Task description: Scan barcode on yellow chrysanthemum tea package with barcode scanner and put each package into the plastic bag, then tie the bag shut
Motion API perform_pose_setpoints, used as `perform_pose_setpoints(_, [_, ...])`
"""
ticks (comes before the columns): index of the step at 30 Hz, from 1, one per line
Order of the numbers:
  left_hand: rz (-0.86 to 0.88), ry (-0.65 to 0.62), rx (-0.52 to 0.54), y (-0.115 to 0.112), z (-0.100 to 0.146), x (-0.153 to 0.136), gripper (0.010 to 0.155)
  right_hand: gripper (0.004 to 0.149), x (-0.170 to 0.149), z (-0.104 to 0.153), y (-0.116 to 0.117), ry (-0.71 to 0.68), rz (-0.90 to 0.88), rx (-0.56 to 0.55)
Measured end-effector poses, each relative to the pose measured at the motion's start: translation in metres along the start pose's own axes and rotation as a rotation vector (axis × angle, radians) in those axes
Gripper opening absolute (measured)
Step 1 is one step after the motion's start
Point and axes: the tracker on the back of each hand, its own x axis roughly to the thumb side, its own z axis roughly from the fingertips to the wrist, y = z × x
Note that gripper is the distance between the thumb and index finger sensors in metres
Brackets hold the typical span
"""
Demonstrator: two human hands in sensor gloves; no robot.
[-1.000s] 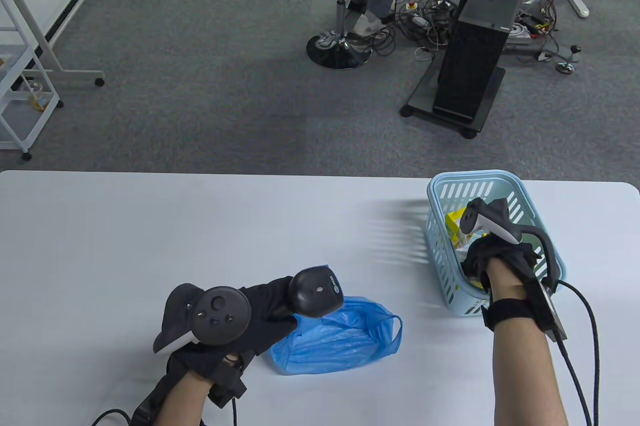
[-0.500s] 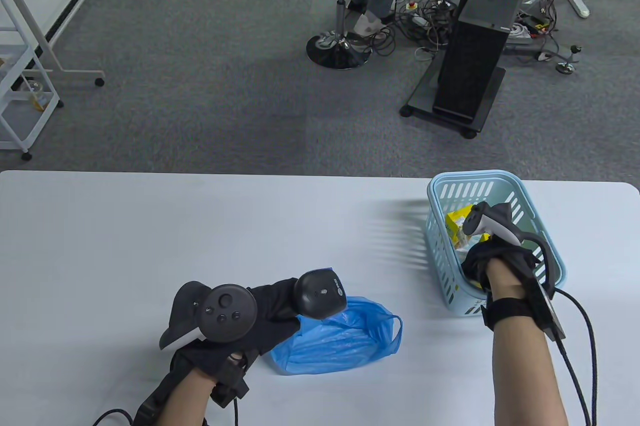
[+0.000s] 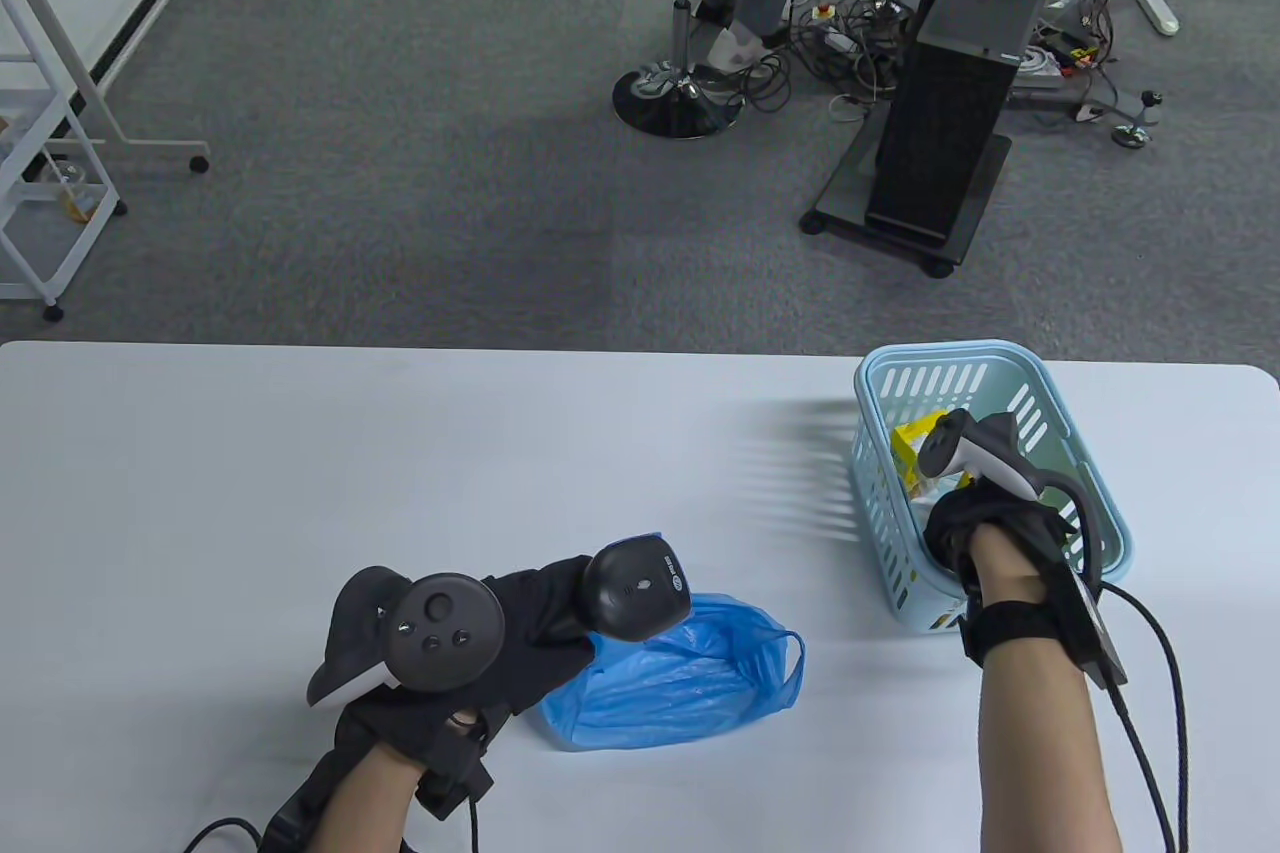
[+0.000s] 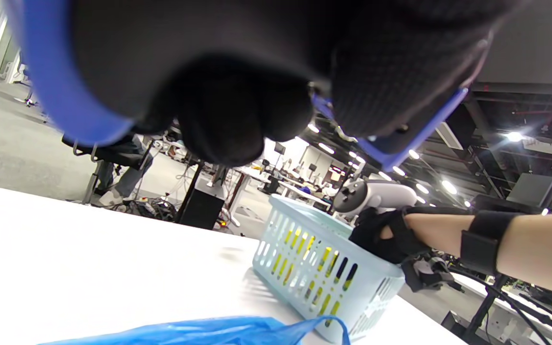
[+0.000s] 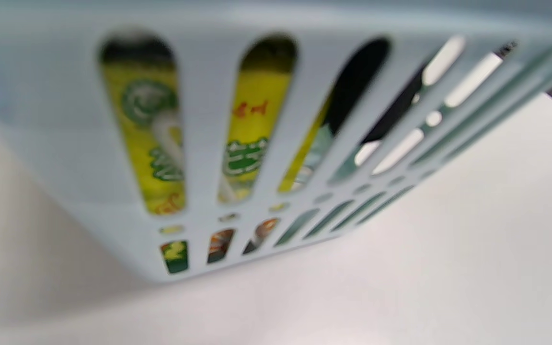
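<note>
On counter, table view: left hand grips barcode scanner over blue plastic bag, ready to scan; right hand reaches into basket for yellow tea package.
Left wrist view: bag flat, apparently unfilled.
Right wrist view: packages behind slots; right fingers' grasp cannot tell.

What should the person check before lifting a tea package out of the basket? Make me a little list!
1. Barcode scanner held ready in the left hand: ok.
2. Right hand reaching inside the light blue basket: ok.
3. Yellow tea packages left in the basket: ok.
4. Right hand's fingers gripping a package: cannot tell, they are hidden.
5. Blue plastic bag lying on the table near the scanner: ok.
6. Bag mouth spread wide enough: cannot tell.
</note>
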Motion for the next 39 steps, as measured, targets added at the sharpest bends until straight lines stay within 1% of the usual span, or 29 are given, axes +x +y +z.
perform_pose_setpoints(3, [-0.001,0.000,0.013,0.002,0.002,0.000,0.059,0.072,-0.003,0.006,-0.005,-0.011,-0.002,-0.030])
perform_pose_setpoints(6, [0.000,-0.007,0.032,0.005,0.004,0.002,0.059,0.071,-0.009,0.018,-0.017,-0.021,-0.034,-0.081])
perform_pose_setpoints(10, [-0.041,-0.027,0.107,0.008,0.006,0.007,0.058,0.070,-0.012,0.041,-0.038,-0.039,-0.028,-0.156])
perform_pose_setpoints(14, [-0.055,-0.028,0.133,0.006,0.007,0.008,0.058,0.070,-0.010,0.065,-0.061,-0.073,-0.024,-0.262])
perform_pose_setpoints(16, [-0.075,-0.028,0.182,0.005,0.007,0.008,0.059,0.069,-0.008,0.079,-0.071,-0.083,-0.021,-0.344])
perform_pose_setpoints(18, [-0.077,-0.027,0.203,0.005,0.007,0.008,0.059,0.068,-0.006,0.090,-0.078,-0.106,-0.006,-0.415])
perform_pose_setpoints(21, [-0.074,-0.027,0.206,0.005,0.007,0.008,0.059,0.067,-0.002,0.103,-0.083,-0.151,-0.014,-0.495])
perform_pose_setpoints(23, [-0.082,-0.019,0.210,0.004,0.007,0.007,0.059,0.066,0.001,0.112,-0.084,-0.204,-0.051,-0.555])
perform_pose_setpoints(24, [-0.085,-0.016,0.211,0.003,0.007,0.007,0.059,0.066,0.002,0.115,-0.084,-0.224,-0.067,-0.572])
perform_pose_setpoints(29, [-0.150,-0.029,0.314,-0.004,0.005,0.008,0.060,0.064,0.008,0.139,-0.077,-0.406,-0.195,-0.714])
perform_pose_setpoints(31, [-0.144,-0.017,0.297,-0.008,0.002,0.005,0.061,0.064,0.011,0.146,-0.070,-0.477,-0.238,-0.750])
perform_pose_setpoints(33, [-0.138,-0.011,0.267,-0.013,-0.002,0.003,0.062,0.065,0.012,0.152,-0.058,-0.529,-0.299,-0.788])
perform_pose_setpoints(34, [-0.138,-0.018,0.256,-0.016,-0.003,0.002,0.063,0.065,0.015,0.154,-0.049,-0.576,-0.341,-0.791])
perform_pose_setpoints(37, [-0.159,-0.060,0.252,-0.023,-0.006,0.006,0.061,0.063,0.020,0.155,-0.023,-0.647,-0.435,-0.753])
perform_pose_setpoints(39, [-0.201,-0.061,0.240,-0.028,-0.009,0.010,0.060,0.063,0.024,0.154,-0.009,-0.661,-0.457,-0.736])
